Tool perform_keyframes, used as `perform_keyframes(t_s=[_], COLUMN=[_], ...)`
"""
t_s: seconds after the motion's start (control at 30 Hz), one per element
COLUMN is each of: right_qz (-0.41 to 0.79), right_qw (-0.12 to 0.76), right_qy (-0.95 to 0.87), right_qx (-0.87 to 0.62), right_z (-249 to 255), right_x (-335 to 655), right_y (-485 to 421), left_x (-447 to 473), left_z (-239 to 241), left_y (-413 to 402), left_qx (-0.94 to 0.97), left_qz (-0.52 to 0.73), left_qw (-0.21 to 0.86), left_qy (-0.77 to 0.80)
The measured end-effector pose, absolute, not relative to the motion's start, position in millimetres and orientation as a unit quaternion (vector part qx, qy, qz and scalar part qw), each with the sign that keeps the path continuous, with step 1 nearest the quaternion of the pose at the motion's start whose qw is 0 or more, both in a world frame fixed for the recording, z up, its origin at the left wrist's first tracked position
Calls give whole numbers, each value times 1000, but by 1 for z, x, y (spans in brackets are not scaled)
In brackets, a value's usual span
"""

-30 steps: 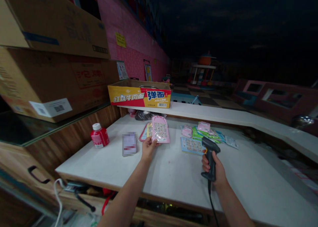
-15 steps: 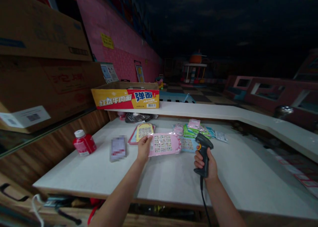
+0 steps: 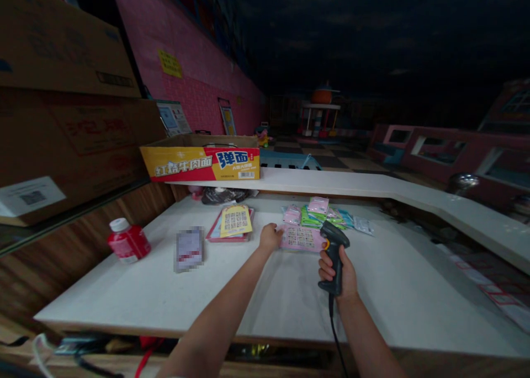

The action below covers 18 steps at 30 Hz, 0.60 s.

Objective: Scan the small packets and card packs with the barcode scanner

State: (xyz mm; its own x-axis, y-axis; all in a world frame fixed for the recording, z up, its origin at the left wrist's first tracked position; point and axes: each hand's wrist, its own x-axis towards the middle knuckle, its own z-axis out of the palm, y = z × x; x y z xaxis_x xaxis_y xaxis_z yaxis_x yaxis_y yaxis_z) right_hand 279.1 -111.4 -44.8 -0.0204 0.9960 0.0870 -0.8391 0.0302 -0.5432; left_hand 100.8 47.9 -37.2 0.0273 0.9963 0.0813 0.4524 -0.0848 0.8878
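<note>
My right hand (image 3: pixel 337 270) is wrapped around the grip of a black barcode scanner (image 3: pixel 334 251), its head tipped up and its cable running down past the counter edge. My left hand (image 3: pixel 271 238) pinches the left edge of a pink flat packet (image 3: pixel 302 238) printed with a grid of small pictures. This packet lies low over the counter, just before a pile of small green and pink packets (image 3: pixel 321 215); the scanner's head partly covers its right end. Left of my left hand, a yellow packet (image 3: pixel 236 220) rests on a stack of flat packets.
On the white counter (image 3: pixel 165 295) stand a red bottle with a white cap (image 3: pixel 128 241) and a blurred-out card-like item (image 3: pixel 189 249). A raised ledge (image 3: pixel 331 182) runs behind, bearing a yellow and red noodle carton (image 3: pixel 201 163). Cardboard boxes (image 3: pixel 83 140) are stacked at left.
My left hand has moved right with the pink packet and lowered it over the spot where a blue packet showed. The scanner stays in my right hand. The view has shifted slightly.
</note>
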Motion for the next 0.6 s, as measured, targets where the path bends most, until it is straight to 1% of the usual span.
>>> perform_keyframes(t_s=[0.13, 0.23, 0.4, 0.6], right_qz=[675, 672, 664, 670], right_qw=[682, 682, 677, 675], right_qy=[-226, -226, -242, -231], right_qx=[-170, -179, -205, -204], right_z=[-42, -41, -39, -38], right_x=[277, 277, 276, 275], right_y=[-111, -111, -112, -115], left_x=[92, 94, 108, 97], left_z=[-41, -41, -41, -35], left_y=[24, 8, -6, -7], left_qx=[770, 808, 782, 795], left_qz=[316, 276, 277, 273], left_qw=[224, 158, 135, 106], left_qy=[507, 495, 542, 531])
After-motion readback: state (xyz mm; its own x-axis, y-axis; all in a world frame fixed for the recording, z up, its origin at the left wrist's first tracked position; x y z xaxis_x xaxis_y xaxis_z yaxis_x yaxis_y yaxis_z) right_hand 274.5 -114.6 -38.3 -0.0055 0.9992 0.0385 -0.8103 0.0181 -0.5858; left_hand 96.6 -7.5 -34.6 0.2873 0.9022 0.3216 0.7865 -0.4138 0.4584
